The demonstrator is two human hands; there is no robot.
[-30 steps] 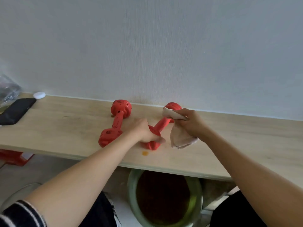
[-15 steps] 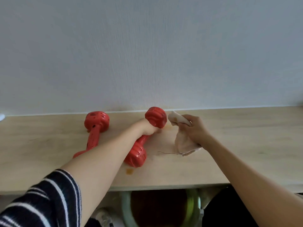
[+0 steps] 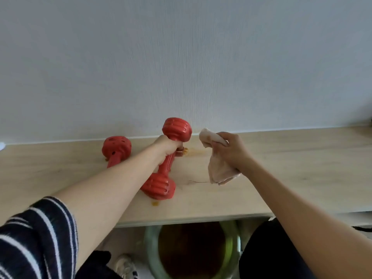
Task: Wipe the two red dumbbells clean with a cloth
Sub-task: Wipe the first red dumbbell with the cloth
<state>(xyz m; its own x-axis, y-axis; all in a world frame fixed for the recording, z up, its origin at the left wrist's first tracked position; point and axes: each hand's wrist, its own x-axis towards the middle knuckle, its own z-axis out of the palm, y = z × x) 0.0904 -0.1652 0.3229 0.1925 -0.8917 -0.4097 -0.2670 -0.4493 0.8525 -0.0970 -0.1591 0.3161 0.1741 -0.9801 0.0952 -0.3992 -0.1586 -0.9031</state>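
Left hand (image 3: 168,146) grips dumbbell (image 3: 167,158); right hand (image 3: 231,154) beside holds cloth (image 3: 218,168)

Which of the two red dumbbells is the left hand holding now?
The right-hand dumbbell, gripped at its handle by the left hand; the other dumbbell lies untouched further left.

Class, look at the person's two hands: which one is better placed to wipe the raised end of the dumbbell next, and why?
The right hand. It already holds the cloth bunched beside the raised dumbbell, near its upper head. The left hand grips that dumbbell's handle, propping it on the table, so it is occupied.
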